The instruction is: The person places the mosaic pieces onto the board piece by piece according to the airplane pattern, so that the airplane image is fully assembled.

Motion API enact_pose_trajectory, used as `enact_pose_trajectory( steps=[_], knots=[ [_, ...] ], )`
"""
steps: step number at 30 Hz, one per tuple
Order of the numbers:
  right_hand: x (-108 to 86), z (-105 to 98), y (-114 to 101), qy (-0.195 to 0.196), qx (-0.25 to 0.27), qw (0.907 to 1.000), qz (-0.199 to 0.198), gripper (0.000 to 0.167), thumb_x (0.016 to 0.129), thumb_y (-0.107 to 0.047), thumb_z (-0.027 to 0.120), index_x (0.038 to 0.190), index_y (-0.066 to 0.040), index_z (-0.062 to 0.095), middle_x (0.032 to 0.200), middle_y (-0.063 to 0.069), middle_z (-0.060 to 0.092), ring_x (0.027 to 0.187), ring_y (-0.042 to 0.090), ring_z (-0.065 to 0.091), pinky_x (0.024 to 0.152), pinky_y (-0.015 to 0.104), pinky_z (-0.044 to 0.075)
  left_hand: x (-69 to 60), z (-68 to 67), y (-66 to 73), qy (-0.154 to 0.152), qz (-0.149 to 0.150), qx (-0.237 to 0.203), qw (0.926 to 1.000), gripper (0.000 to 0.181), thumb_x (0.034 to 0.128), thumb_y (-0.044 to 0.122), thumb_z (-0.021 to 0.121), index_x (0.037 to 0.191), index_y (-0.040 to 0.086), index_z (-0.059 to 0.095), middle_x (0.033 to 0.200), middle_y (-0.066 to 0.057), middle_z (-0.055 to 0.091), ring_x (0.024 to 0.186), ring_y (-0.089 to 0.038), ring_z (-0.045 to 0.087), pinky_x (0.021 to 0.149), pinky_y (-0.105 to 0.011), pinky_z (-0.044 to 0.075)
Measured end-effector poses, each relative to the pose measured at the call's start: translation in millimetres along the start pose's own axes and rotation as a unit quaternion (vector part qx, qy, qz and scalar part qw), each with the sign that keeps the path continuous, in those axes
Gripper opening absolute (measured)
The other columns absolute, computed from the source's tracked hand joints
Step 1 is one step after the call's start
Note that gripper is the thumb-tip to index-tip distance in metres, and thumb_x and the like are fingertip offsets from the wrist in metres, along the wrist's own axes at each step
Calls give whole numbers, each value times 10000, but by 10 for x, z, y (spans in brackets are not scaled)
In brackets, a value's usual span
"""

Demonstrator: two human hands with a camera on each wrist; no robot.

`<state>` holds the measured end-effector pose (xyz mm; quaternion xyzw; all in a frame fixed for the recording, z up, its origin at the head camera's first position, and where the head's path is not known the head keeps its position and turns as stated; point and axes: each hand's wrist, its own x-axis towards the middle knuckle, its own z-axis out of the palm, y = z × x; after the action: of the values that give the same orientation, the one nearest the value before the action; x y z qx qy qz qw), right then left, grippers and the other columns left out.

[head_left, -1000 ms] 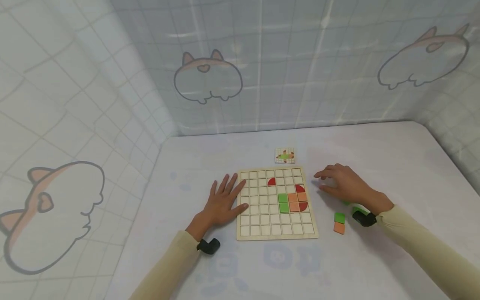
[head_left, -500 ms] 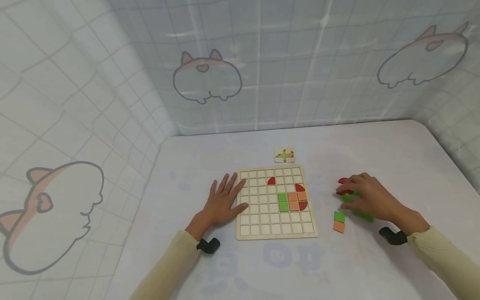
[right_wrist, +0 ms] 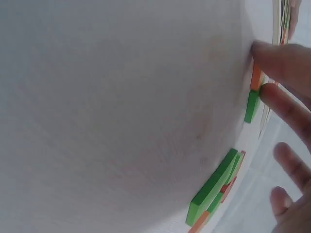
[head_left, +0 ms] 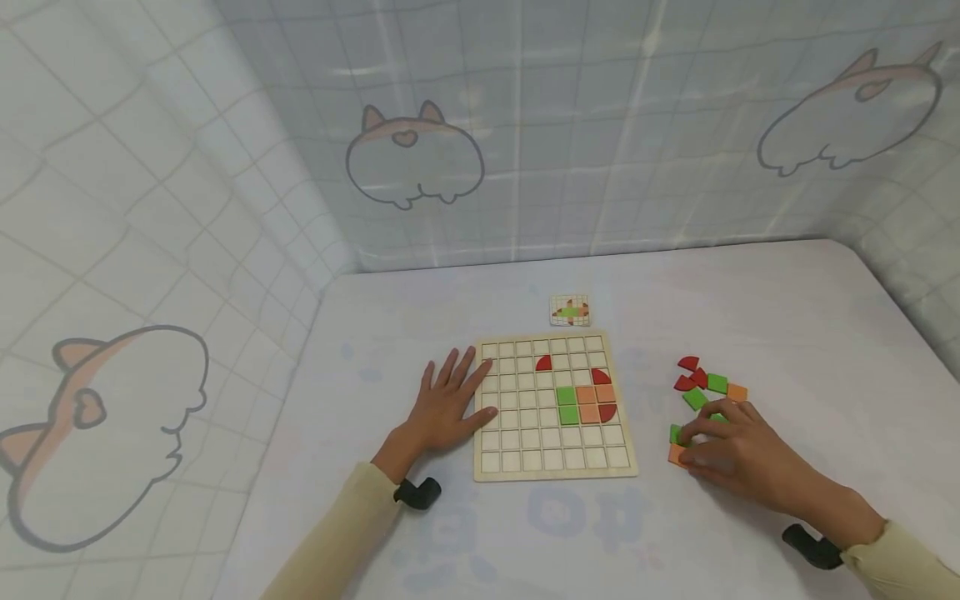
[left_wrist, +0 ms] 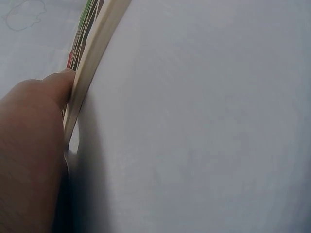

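My left hand [head_left: 442,412] lies spread at the left edge of a wooden grid board [head_left: 555,477], with thumb and index finger over its rim. The left wrist view shows the thumb [left_wrist: 60,85] against the board's side. On the board sit green squares [head_left: 567,414], orange squares [head_left: 587,412] and red quarter-circles [head_left: 543,363]. Right of the board, my right hand [head_left: 738,454] reaches down over a loose green square tile [head_left: 675,434] and an orange square tile [head_left: 676,454]. Its thumb is by the orange tile, its index finger by the green one; neither tile looks lifted.
Beyond the right hand lie several loose pieces: red quarter-circles [head_left: 688,363], green squares [head_left: 717,383] and an orange square [head_left: 737,392]. A small pattern card [head_left: 570,310] lies behind the board. Cloth walls [head_left: 517,208] with cartoon prints rise at the back and sides.
My right hand has moved from beside the board rightward over the loose pieces, then nearer me to the green and orange tiles. The left hand has stayed put.
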<state>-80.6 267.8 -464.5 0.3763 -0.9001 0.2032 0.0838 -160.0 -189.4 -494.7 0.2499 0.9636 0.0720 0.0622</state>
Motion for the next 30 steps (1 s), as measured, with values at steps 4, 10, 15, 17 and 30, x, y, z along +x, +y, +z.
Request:
enact_pose_trajectory(
  steps=[4, 10, 15, 17, 30],
  knots=[
    [11, 31, -33, 7, -54, 9998, -198, 446, 921, -627, 486, 915, -318, 808, 959, -196, 666, 1022, 143, 474, 794, 415, 352, -10, 2, 0, 19, -6, -43, 10000, 793, 956, 708, 290, 1596, 282, 95, 1645, -58, -12, 1490, -304, -52, 1120, -616, -9],
    [96, 28, 6, -192, -149, 9993, -280, 299, 893, -528, 633, 982, -297, 802, 1035, -139, 704, 986, 137, 510, 760, 377, 426, -23, 13, -6, 3, -32, -67, 10000, 786, 961, 701, 287, 1596, 281, 95, 1645, -55, -15, 1490, -302, -50, 1120, -615, -14],
    [179, 38, 100, 103, -66, 9980, -627, 211, 748, -283, 874, 938, -222, 804, 944, -121, 717, 891, 128, 541, 731, 324, 393, -22, 28, -6, 108, 39, -95, 9999, 789, 961, 696, 310, 1598, 274, 112, 1647, -61, -2, 1491, -309, -40, 1118, -617, -12],
    [221, 54, 125, 269, -58, 9965, -784, 218, 727, -260, 890, 912, -191, 796, 896, -117, 712, 863, 125, 560, 736, 315, 397, -19, 31, -10, 174, 67, -89, 9998, 791, 961, 696, 313, 1598, 264, 130, 1647, -67, 12, 1491, -313, -32, 1116, -619, -8],
    [724, 159, 160, 681, -146, 9934, -912, 221, 638, -112, 849, 832, -166, 758, 858, -67, 701, 792, 144, 551, 689, 345, 379, -15, 5, 7, 170, 61, 37, 9998, 792, 961, 693, 315, 1598, 259, 134, 1647, -70, 17, 1491, -312, -24, 1115, -627, 8]
  ],
)
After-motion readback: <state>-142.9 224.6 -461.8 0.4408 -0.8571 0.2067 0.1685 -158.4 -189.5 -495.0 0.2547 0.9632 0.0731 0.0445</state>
